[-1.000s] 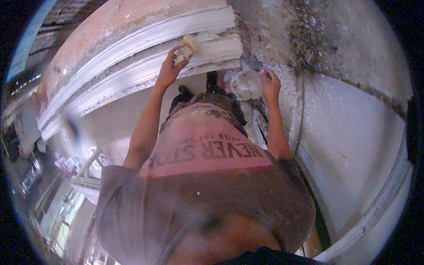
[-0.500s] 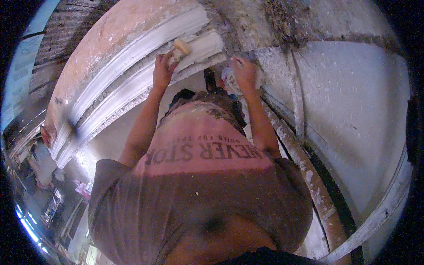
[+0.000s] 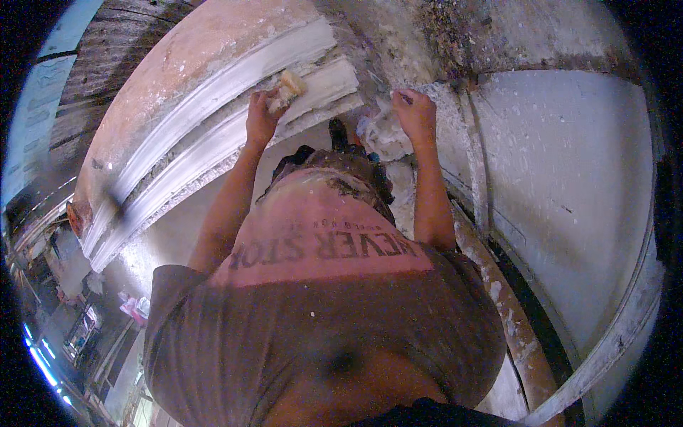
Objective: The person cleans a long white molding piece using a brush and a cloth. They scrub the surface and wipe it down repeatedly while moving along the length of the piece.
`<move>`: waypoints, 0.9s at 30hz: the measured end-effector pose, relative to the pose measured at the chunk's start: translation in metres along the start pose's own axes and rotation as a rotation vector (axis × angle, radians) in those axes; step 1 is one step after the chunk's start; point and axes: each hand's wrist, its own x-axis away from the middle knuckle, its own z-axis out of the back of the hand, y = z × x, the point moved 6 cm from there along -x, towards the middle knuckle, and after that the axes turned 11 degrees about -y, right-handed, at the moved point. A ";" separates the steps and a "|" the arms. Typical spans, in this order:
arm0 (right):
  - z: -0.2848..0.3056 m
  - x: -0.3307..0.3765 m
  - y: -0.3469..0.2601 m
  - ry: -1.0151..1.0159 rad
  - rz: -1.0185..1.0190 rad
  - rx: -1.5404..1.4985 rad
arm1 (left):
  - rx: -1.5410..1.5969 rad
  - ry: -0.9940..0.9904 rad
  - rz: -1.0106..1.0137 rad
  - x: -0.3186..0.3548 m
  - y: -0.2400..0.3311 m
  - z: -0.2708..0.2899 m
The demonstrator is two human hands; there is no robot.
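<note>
At the far left of centre, my left hand (image 3: 263,119) is closed round a pale, yellowish-tan clump (image 3: 290,84); it could be a sponge or a wad of fibre. The clump rests against long white ridged mouldings (image 3: 213,135) that look like plaster. My right hand (image 3: 417,114) is raised to the right of them, fingers curled together. Whatever may be between its fingertips is too small to make out. Just left of and below that hand lies a whitish, stringy-looking bundle (image 3: 384,136), partly covered by the wrist.
The mouldings lie along an orange-brown, white-spotted board (image 3: 153,85). A large pale panel (image 3: 562,156) with a raised rim takes up the right side, beside a brown paint-spotted pipe or beam (image 3: 516,320). Stained rough ground (image 3: 420,43) lies beyond. Clutter fills the lower left.
My right hand has moved to the right, away from the whitish bundle, which now shows more. My left hand and the clump have barely shifted.
</note>
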 end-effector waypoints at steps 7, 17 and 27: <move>0.017 -0.011 -0.035 -0.029 0.043 0.062 | 0.002 0.043 -0.052 0.002 0.003 0.004; 0.016 -0.039 -0.050 -0.042 0.066 0.213 | 0.059 0.032 -0.014 0.000 0.006 0.007; -0.007 -0.068 -0.052 0.120 0.063 0.114 | 0.172 0.319 -0.105 -0.023 0.010 0.057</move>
